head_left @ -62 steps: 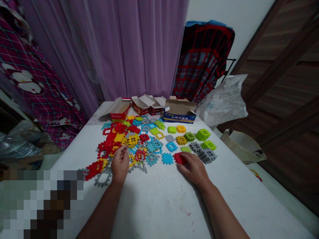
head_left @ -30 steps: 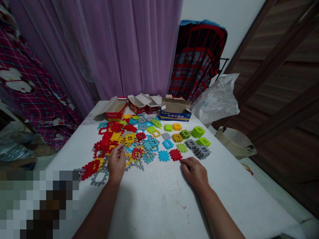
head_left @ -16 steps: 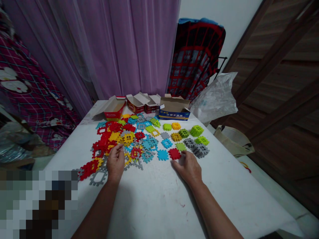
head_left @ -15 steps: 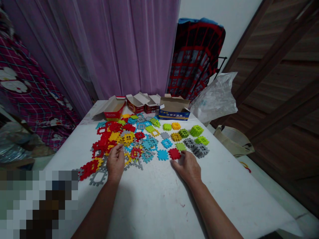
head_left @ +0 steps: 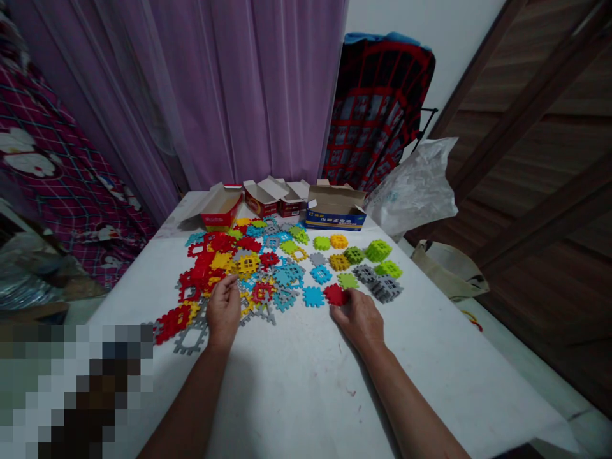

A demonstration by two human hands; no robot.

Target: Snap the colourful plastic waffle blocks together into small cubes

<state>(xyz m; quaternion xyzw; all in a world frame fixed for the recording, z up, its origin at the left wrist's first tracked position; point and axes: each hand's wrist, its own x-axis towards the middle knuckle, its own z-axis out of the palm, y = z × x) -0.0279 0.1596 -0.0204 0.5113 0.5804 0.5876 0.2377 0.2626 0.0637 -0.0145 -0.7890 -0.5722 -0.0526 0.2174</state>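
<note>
A red toothed plastic building tile [head_left: 335, 294] lies flat on the table, and my right hand [head_left: 361, 320] has its thumb and fingers closed at its near right edge. Just left of it is a plain blue tile [head_left: 313, 297], with a light green tile [head_left: 347, 280] behind. My left hand [head_left: 224, 315] hovers at the near side of a mixed heap of interlocking tiles [head_left: 248, 264] in red, yellow, blue, grey and green. Its fingers are curled together in a pinch; whatever is between them, if anything, is hidden.
Open cardboard boxes stand along the back, among them a red one [head_left: 222, 210] and a blue one [head_left: 335, 217]. Stacks of green [head_left: 378, 250] and grey tiles [head_left: 386, 288] sit at the right. A clear plastic bag [head_left: 414, 191] hangs beyond the table's right edge.
My right thumb and fingers have drawn slightly closer together at the red tile. My left hand stays by the heap, nearly still. The view has shifted very slightly.
</note>
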